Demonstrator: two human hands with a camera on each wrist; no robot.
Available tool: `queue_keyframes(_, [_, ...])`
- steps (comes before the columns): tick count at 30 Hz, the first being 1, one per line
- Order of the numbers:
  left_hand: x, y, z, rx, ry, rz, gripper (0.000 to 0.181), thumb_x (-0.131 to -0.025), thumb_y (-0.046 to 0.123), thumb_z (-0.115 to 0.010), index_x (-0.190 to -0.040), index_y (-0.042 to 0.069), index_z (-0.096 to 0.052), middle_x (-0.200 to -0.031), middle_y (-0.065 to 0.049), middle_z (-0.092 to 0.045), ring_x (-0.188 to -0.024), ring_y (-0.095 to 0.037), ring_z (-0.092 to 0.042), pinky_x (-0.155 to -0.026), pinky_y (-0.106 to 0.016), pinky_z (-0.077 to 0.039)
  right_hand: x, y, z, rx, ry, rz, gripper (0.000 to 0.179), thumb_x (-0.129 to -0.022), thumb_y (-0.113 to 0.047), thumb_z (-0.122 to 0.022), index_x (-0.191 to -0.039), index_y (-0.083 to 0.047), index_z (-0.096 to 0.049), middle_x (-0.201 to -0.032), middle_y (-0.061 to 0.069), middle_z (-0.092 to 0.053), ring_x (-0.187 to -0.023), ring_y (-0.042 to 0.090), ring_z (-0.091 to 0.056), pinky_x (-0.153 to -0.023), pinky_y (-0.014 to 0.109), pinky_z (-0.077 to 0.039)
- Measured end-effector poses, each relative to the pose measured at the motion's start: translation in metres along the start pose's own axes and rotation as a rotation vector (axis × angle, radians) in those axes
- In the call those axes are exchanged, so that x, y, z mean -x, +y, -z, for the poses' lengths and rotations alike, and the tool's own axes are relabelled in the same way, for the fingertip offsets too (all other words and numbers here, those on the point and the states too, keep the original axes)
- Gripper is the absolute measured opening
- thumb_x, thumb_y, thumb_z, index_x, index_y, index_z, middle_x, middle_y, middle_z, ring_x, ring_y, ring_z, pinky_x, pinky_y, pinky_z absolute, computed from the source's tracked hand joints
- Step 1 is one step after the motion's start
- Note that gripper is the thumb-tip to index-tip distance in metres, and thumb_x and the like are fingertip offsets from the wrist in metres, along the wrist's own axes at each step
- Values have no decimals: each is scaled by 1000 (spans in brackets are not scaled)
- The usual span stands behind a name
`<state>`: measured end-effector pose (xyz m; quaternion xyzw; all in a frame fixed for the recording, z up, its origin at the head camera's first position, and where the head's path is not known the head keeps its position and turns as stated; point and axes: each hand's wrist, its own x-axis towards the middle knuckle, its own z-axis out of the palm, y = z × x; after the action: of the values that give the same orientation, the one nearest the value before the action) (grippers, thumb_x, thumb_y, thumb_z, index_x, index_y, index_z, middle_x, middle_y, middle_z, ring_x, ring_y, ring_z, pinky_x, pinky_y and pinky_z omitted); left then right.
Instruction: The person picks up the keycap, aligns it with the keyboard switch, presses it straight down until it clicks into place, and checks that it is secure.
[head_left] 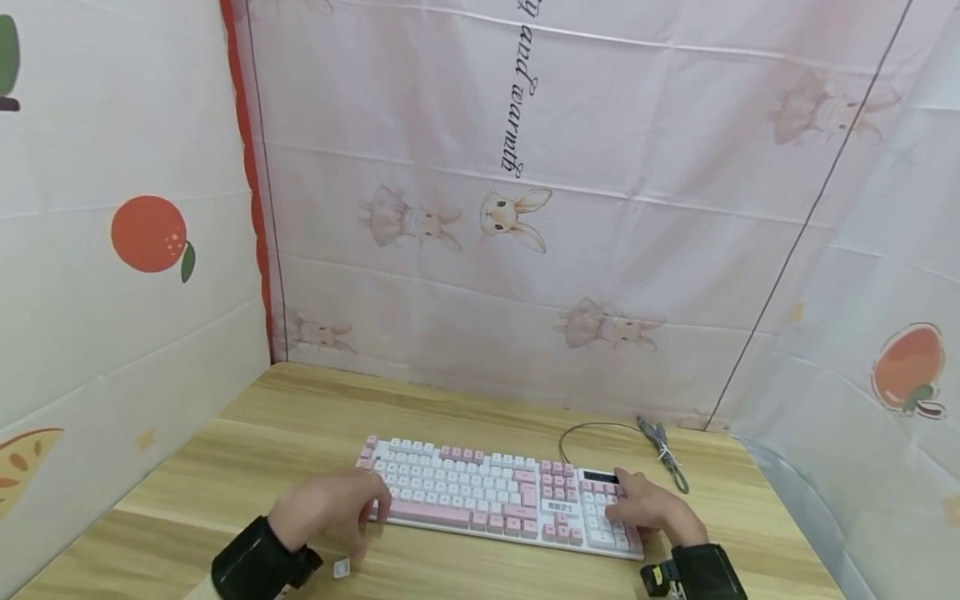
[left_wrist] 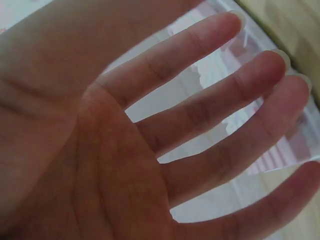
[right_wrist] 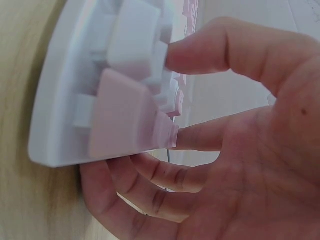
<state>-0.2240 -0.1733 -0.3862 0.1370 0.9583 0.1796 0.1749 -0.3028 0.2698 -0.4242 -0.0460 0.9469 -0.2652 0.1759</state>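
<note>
A white and pink keyboard [head_left: 457, 479] lies on the wooden table in the head view. My right hand [head_left: 648, 506] grips its right end. In the right wrist view, the thumb [right_wrist: 197, 54] rests on the keys while the other fingers curl along the side edge, by a pink keycap [right_wrist: 120, 115]. My left hand [head_left: 333, 507] hovers at the keyboard's left end, covering its front left corner. The left wrist view has its fingers [left_wrist: 210, 107] spread and fairly straight, the tips near the keyboard's edge. Below this hand, a small white keycap-like piece [head_left: 342, 568] lies on the table.
A grey cable [head_left: 662, 450], bundled with a tie, runs from the back of the keyboard. The wooden table [head_left: 337, 400] meets a pink rabbit-print curtain [head_left: 450, 292] at the back. Fruit-print cloths [head_left: 150, 333] hang at left and right.
</note>
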Motion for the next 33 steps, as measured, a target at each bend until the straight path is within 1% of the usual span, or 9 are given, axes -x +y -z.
queue_keyframes(4, [-1,0,-6,-63,5,11,44,-58,4,-98,-79,19,-63,-81,3,-59,-72,-10,-52,-66,-27,-43,0,0,0,4,-1,6,86,-88,-18,-71,-155,13,-26,-143,43,-40,-89,26,-58,-59,33,-49])
queue_keyframes(7, [-2,-2,-10,-100,13,27,47,-54,6,-100,-76,19,-61,-81,5,-57,-71,-10,-51,-65,-27,-43,-1,1,1,4,-3,14,86,-88,-18,-71,-155,13,-26,-143,43,-39,-94,28,-58,-60,34,-48])
queue_keyframes(12, [-3,-3,-12,-106,5,59,45,-53,3,-99,-71,18,-61,-77,5,-58,-70,-11,-54,-63,-27,-44,-2,0,2,-3,-9,23,87,-87,-18,-71,-155,14,-26,-145,45,-37,-98,30,-57,-60,34,-44])
queue_keyframes(15, [-4,-3,-12,-74,-12,71,40,-57,-1,-96,-69,17,-63,-74,4,-60,-67,-12,-56,-60,-27,-43,-2,0,2,-3,-12,18,87,-87,-18,-71,-155,13,-26,-146,46,-35,-100,32,-57,-60,34,-45])
queue_keyframes(19, [-4,-4,-13,-28,-17,77,34,-64,-5,-90,-66,16,-64,-68,3,-62,-57,-12,-56,-52,-24,-39,-2,1,2,-2,-14,15,88,-87,-18,-71,-155,13,-25,-149,48,-31,-108,39,-55,-63,34,-46])
queue_keyframes(21, [-4,-5,-13,-13,-15,75,32,-66,-6,-88,-64,15,-64,-66,2,-62,-52,-12,-56,-49,-23,-38,-2,2,2,-1,-15,16,88,-87,-18,-71,-156,13,-25,-149,49,-29,-110,40,-54,-63,34,-45])
queue_keyframes(24, [-4,-5,-13,11,-33,84,32,-69,-8,-85,-65,15,-63,-67,0,-63,-52,-13,-58,-49,-22,-40,-1,2,2,2,-16,22,88,-87,-18,-71,-155,13,-25,-149,49,-30,-110,42,-53,-64,34,-45])
queue_keyframes(30, [-5,-4,-11,1,-83,110,28,-77,-7,-78,-71,15,-62,-71,-1,-63,-55,-15,-60,-50,-23,-41,-1,3,2,8,-17,34,87,-87,-18,-71,-154,14,-25,-145,47,-35,-103,37,-56,-60,33,-44])
queue_keyframes(33, [-4,-4,-11,-1,-88,117,26,-79,-5,-75,-74,16,-61,-73,-1,-63,-56,-16,-61,-50,-24,-42,-1,2,3,8,-21,36,88,-87,-18,-70,-154,15,-25,-147,48,-33,-106,39,-55,-61,33,-43])
